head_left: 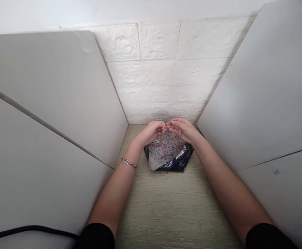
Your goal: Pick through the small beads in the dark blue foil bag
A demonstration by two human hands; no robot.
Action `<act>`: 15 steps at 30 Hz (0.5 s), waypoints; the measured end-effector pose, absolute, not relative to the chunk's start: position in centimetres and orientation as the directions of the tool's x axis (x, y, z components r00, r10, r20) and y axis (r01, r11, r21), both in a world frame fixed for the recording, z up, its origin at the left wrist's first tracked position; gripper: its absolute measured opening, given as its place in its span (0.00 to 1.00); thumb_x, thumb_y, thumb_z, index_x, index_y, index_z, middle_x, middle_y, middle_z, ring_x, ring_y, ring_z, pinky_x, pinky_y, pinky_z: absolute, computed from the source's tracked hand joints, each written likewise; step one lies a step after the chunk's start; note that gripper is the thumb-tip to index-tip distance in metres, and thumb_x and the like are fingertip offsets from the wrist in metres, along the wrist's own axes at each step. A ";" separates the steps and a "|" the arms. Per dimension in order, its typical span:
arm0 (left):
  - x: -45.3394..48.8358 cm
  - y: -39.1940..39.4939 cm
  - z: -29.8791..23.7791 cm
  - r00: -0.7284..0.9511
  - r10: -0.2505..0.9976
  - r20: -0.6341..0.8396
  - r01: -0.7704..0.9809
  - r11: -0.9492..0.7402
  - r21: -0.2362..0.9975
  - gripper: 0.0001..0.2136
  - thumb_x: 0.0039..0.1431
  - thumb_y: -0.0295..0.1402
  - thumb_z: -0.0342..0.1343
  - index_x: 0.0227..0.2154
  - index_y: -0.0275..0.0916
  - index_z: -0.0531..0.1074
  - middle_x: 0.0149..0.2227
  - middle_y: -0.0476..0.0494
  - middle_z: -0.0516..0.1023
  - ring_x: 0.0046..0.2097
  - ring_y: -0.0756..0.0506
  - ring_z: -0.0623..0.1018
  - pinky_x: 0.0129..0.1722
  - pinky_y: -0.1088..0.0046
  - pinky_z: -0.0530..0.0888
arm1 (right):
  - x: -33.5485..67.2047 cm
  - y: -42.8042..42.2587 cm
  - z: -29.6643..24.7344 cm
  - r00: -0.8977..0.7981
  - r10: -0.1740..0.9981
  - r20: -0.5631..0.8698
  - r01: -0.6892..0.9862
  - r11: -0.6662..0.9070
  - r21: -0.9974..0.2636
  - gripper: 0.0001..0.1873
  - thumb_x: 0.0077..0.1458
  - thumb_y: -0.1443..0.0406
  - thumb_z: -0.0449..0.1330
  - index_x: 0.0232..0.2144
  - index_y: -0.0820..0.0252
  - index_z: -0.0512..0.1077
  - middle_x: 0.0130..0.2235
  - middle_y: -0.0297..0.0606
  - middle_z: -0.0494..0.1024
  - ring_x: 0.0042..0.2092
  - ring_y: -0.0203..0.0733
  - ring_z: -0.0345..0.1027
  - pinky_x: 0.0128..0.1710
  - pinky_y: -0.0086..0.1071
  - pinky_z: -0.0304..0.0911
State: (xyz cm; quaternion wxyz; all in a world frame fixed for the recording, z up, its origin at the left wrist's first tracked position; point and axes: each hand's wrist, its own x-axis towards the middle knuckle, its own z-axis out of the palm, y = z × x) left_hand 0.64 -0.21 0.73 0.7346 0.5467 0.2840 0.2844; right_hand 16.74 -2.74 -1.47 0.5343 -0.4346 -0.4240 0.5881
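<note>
Many small beads, clear, pink, red and pale, lie in an open dark blue and silver bag on the greenish surface. Above the far part of the beads, my two hands meet at the fingertips. My left hand is curled, its thumb and fingers pinched together. From the other side comes my right hand, thumb and fingers drawn together at the tips against the left fingers. Whatever lies between the fingertips is too small to make out. A silver chain bracelet circles my left wrist.
White panels stand on the left and the right, narrowing toward a white brick-patterned wall behind the bag. A black cable runs along the lower left. The greenish wood-grain surface stretches between my forearms.
</note>
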 end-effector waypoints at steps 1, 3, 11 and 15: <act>0.6 -0.2 0.7 0.677 0.729 -0.104 -0.108 0.238 0.965 0.07 0.46 0.29 0.47 0.16 0.36 0.60 0.19 0.50 0.60 0.21 0.55 0.58 0.20 0.77 0.55 | 16.7 -2.7 -1.5 -0.050 0.997 -0.060 -0.259 -0.071 -0.963 0.03 0.52 0.69 0.55 0.29 0.62 0.68 0.35 0.38 0.77 0.36 0.31 0.72 0.41 0.25 0.67; 0.6 -0.2 0.7 0.676 0.731 -0.095 -0.118 0.235 0.965 0.07 0.46 0.29 0.47 0.16 0.36 0.60 0.19 0.50 0.60 0.21 0.55 0.58 0.20 0.77 0.56 | 16.7 -2.7 -1.5 -0.050 0.997 -0.065 -0.270 -0.076 -0.960 0.03 0.51 0.69 0.55 0.28 0.62 0.68 0.35 0.38 0.77 0.35 0.30 0.71 0.41 0.24 0.67; 0.7 -0.1 0.6 0.676 0.731 -0.092 -0.136 0.245 0.960 0.06 0.45 0.28 0.46 0.16 0.36 0.60 0.19 0.50 0.59 0.21 0.55 0.58 0.20 0.77 0.55 | 16.7 -2.7 -1.6 -0.052 0.996 -0.071 -0.344 -0.084 -0.935 0.03 0.50 0.71 0.55 0.27 0.62 0.69 0.31 0.35 0.77 0.33 0.29 0.72 0.38 0.22 0.68; 0.7 -0.1 0.7 0.677 0.730 -0.095 -0.136 0.251 0.958 0.06 0.45 0.28 0.46 0.16 0.36 0.59 0.19 0.50 0.59 0.21 0.56 0.58 0.20 0.77 0.55 | 16.7 -2.6 -1.7 -0.055 0.996 -0.068 -0.371 -0.083 -0.925 0.03 0.50 0.71 0.56 0.27 0.63 0.69 0.31 0.35 0.77 0.32 0.29 0.72 0.36 0.21 0.68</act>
